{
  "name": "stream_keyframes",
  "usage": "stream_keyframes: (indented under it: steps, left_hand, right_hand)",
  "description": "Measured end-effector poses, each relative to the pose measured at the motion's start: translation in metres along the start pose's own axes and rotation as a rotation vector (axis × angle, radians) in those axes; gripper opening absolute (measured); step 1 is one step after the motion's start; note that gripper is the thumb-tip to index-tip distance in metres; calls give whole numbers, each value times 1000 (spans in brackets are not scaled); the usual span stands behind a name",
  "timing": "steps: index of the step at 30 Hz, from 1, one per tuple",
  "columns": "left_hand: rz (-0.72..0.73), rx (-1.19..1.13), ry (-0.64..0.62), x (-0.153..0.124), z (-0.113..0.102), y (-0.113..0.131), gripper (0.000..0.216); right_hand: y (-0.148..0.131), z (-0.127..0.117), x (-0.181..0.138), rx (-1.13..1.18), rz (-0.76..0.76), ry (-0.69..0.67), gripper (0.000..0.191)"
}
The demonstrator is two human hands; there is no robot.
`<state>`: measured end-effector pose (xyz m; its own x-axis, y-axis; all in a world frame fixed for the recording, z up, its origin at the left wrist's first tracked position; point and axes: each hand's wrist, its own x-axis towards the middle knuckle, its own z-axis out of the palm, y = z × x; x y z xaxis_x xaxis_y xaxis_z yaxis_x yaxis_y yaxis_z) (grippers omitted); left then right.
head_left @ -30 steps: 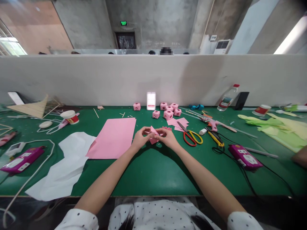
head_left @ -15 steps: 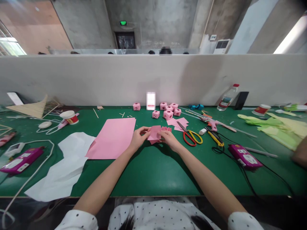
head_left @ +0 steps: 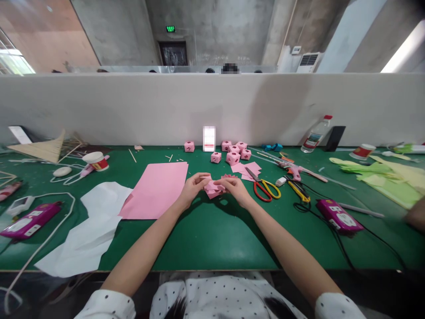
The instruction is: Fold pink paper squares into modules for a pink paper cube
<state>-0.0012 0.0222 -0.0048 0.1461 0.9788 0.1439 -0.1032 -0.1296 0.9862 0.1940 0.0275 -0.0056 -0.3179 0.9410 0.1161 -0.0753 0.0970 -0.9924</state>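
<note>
Between my two hands, just above the green table, is a partly folded piece of pink paper (head_left: pixel 214 189). My left hand (head_left: pixel 193 188) pinches its left side with thumb and fingers. From the other side my right hand (head_left: pixel 235 190) grips it, fingertips pressing on its top. Some more pink folded paper shows behind the right fingers, partly hidden. Beyond the hands sit several finished pink paper cubes (head_left: pixel 233 158), some in a cluster, others standing apart. Flat pink paper squares (head_left: pixel 249 168) lie beside the scissors (head_left: pixel 262 184) with red and yellow handles, right of my right hand.
Left of my hands lie a large pink sheet (head_left: pixel 156 190) and crumpled white paper (head_left: pixel 89 230). A phone (head_left: pixel 209 138) leans on the partition (head_left: pixel 133 110). To the right are a glue gun (head_left: pixel 294 170), cutter (head_left: pixel 299 191), purple pack (head_left: pixel 339 215) and bottle (head_left: pixel 315 135).
The flat pink flap that stood up between my hands is now folded down into a more compact shape. My right fingers have moved slightly left over its top.
</note>
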Motion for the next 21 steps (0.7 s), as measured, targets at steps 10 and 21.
stream_keyframes:
  steps: [10,21]
  left_hand:
    - [52,267,-36,0,-3,-8,32]
    - [148,175,-97,-2,5,-4,62]
  right_hand:
    - [19,-3,7,-375,-102,0,37]
    - [6,14,-3,247,151,111,42]
